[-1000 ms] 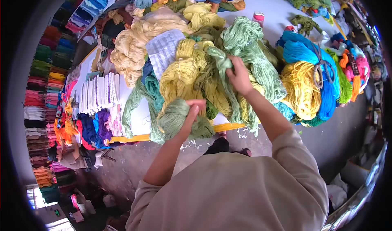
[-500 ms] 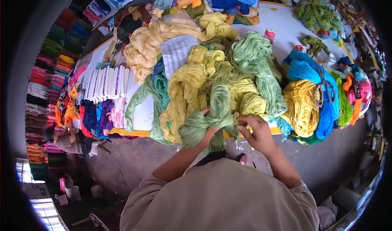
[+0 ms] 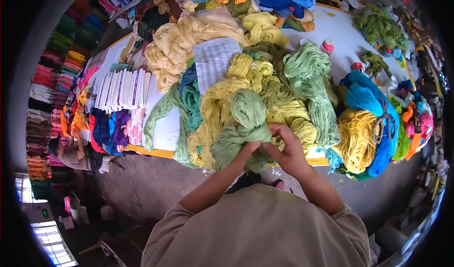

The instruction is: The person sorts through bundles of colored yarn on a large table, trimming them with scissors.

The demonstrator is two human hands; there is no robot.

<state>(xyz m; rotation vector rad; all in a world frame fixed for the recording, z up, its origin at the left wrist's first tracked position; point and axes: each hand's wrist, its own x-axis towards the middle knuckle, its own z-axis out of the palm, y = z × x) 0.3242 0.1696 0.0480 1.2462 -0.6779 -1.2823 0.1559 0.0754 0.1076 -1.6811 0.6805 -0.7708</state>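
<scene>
A twisted, knotted skein of pale green yarn (image 3: 249,108) is between my hands at the table's front edge. My left hand (image 3: 246,154) is closed on its lower part, with the thumb on top and the fingers hidden under the yarn. At the skein's right side, my right hand (image 3: 287,149) pinches the yarn with thumb and forefinger. Behind it lie yellow yarn skeins (image 3: 215,101) and, to the right, a larger light green skein (image 3: 312,87). A printed sheet (image 3: 213,61) rests on the pile.
White booklets (image 3: 124,90) stand at the left of the table (image 3: 163,133). Blue yarn (image 3: 373,106) with scissors (image 3: 382,120) on it and golden yarn (image 3: 357,139) lie at the right. A pink spool (image 3: 327,46) is farther back. Another person (image 3: 75,153) is at the far left.
My right hand has moved left against the green skein and closed on it. The skein's upper loop now looks rounder and leans less upright. The view has shifted slightly.
</scene>
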